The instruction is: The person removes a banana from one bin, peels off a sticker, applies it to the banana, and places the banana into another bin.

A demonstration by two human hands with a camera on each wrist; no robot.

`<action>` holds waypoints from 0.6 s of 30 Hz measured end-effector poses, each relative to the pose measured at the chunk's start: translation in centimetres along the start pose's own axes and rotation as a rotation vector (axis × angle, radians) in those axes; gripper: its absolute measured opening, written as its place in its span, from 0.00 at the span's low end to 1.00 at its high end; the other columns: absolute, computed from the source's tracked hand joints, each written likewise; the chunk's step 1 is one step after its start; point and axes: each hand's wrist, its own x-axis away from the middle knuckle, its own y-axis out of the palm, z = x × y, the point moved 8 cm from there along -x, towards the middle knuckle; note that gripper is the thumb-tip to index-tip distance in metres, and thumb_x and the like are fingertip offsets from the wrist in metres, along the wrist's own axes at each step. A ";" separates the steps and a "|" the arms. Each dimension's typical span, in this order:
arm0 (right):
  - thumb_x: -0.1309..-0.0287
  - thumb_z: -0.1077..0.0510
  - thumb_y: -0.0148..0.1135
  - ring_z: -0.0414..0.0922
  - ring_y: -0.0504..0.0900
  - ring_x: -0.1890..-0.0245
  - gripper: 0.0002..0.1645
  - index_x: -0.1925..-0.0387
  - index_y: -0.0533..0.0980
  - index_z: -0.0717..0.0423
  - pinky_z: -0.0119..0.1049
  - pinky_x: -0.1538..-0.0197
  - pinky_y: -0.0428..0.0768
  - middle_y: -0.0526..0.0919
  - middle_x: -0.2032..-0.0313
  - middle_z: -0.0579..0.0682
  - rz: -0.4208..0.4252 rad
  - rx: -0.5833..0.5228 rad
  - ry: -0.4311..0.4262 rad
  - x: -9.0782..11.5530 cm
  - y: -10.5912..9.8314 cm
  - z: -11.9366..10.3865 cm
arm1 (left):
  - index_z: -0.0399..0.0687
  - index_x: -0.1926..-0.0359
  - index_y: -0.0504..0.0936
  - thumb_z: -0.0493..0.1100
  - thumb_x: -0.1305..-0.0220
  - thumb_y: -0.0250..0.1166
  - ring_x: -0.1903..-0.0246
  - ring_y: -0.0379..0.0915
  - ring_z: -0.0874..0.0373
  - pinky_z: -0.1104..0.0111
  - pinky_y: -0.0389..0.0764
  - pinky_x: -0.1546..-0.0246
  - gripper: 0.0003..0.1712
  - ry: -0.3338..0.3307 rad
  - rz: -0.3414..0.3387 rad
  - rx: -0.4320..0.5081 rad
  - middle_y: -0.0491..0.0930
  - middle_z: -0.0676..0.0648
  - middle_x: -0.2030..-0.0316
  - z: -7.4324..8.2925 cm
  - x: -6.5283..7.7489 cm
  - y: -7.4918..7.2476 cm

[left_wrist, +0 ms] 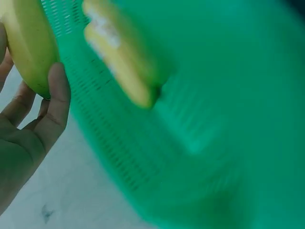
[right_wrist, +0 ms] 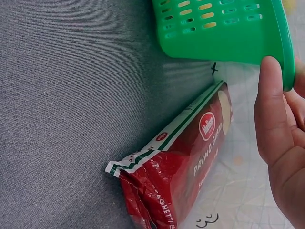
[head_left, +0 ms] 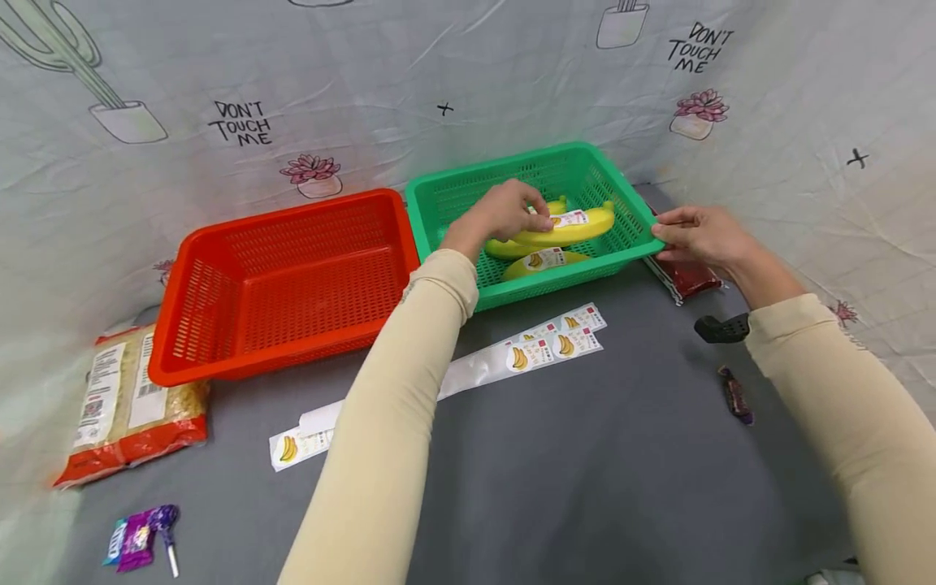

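My left hand [head_left: 504,213] grips a yellow banana [head_left: 595,224] by its near end, over the green basket [head_left: 504,167]. A white sticker is on this banana's side, and in the left wrist view the same banana [left_wrist: 31,43] sits between thumb and fingers. Several other bananas lie in the basket below, one labelled banana [head_left: 570,257] near the front wall. At the basket's right corner my right hand [head_left: 705,240] pinches the rim, with the thumb against the outside of the green basket [right_wrist: 219,45] in the right wrist view.
Left of the green basket stands a red basket [head_left: 314,292]. Strips of banana stickers [head_left: 483,366] lie in front. A pasta bag [head_left: 139,398] is at left, with a lollipop [head_left: 164,520] and sweets nearby. A red spaghetti pack [right_wrist: 186,162] and a wrapped candy [head_left: 734,396] are at right.
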 end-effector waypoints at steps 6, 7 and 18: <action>0.28 0.49 0.59 0.32 0.84 0.68 0.31 0.34 0.67 0.65 0.30 0.57 0.86 0.82 0.67 0.32 -0.004 -0.011 -0.014 0.2 0.2 -0.1 | 0.50 0.46 0.84 0.53 0.28 0.64 0.48 0.67 0.54 0.65 0.72 0.50 0.17 -0.077 -0.009 -0.019 0.75 0.47 0.38 -2.3 -1.3 2.5; 0.28 0.49 0.59 0.32 0.84 0.68 0.30 0.35 0.67 0.64 0.30 0.58 0.86 0.82 0.67 0.32 -0.007 -0.017 -0.016 0.2 0.2 -0.2 | 0.50 0.46 0.84 0.53 0.29 0.64 0.47 0.67 0.54 0.65 0.71 0.49 0.17 -0.087 -0.006 -0.025 0.75 0.47 0.38 -2.6 -1.3 2.6; 0.29 0.49 0.60 0.33 0.85 0.68 0.29 0.36 0.68 0.62 0.31 0.58 0.86 0.83 0.67 0.32 -0.022 -0.043 0.001 0.0 0.0 0.3 | 0.52 0.45 0.83 0.54 0.28 0.63 0.48 0.67 0.54 0.65 0.70 0.50 0.18 -0.115 -0.005 -0.037 0.77 0.47 0.40 -3.6 -2.2 3.4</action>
